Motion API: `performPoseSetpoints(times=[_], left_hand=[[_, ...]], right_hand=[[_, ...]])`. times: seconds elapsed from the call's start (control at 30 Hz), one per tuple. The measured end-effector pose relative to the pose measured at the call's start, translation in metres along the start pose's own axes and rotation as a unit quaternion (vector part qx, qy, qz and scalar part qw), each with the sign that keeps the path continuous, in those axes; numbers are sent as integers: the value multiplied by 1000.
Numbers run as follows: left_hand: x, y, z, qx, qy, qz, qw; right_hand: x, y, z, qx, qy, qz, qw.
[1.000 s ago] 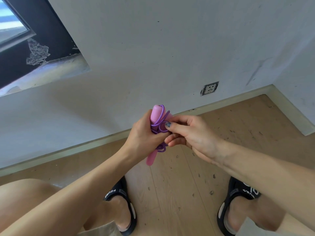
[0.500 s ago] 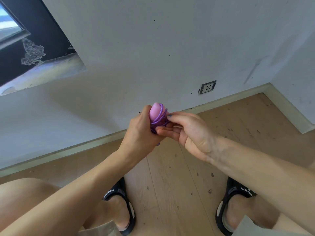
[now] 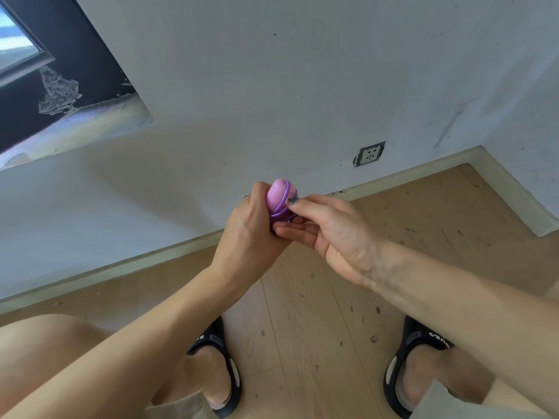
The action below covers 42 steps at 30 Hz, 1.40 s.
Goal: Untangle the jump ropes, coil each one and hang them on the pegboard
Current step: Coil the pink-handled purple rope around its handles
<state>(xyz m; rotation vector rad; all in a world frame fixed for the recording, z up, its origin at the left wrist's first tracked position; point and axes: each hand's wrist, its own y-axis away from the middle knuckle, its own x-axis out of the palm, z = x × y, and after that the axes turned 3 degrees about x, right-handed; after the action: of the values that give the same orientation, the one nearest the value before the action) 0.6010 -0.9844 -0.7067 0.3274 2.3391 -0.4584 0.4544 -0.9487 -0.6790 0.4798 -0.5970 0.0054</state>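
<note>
Left hand (image 3: 252, 234) clenches the pink handle (image 3: 276, 196) of the jump rope, held in the air above the wooden floor (image 3: 317, 313); right hand (image 3: 329, 229) pinches the purple cord (image 3: 282, 207) wound round it. To finish the coil well, keep each turn taut and snug, then tuck the free end. The handle's long axis stands near upright, rounded end up toward the wall.

The left hand (image 3: 251, 234) has tipped the pink handle (image 3: 276, 195) end-on toward the camera, hiding the lower tip seen a second ago. The right hand (image 3: 329, 228) has shifted, thumb now pressing the purple cord (image 3: 282, 207) against it.
</note>
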Motion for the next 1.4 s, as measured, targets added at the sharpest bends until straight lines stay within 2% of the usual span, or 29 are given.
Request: performPoseSetpoints(times=[0.2, 0.3, 0.37, 0.6, 0.8, 1.0, 1.23, 1.4], left_hand=[[2, -1, 1, 2, -5, 2, 1000], [1, 0, 0, -27, 11, 21, 999], [0, 0, -3, -53, 30, 29, 998], [2, -1, -7, -62, 40, 28, 997], [3, -7, -2, -58, 11, 35, 998], [8, -8, -1, -62, 8, 27, 998], [12, -9, 10, -8, -159, 11, 987], [14, -8, 12, -9, -171, 13, 985]], right_hand=[[2, -2, 1, -12, 53, -27, 998], [3, -2, 2, -20, 103, -46, 993], [4, -2, 3, -17, 95, -42, 994], [3, -7, 2, -13, 69, -58, 996], [5, -8, 2, 30, -31, -53, 998], [2, -13, -4, 4, 38, -50, 998], [-2, -12, -3, 14, -9, -55, 998], [-4, -14, -4, 32, -4, -89, 995]])
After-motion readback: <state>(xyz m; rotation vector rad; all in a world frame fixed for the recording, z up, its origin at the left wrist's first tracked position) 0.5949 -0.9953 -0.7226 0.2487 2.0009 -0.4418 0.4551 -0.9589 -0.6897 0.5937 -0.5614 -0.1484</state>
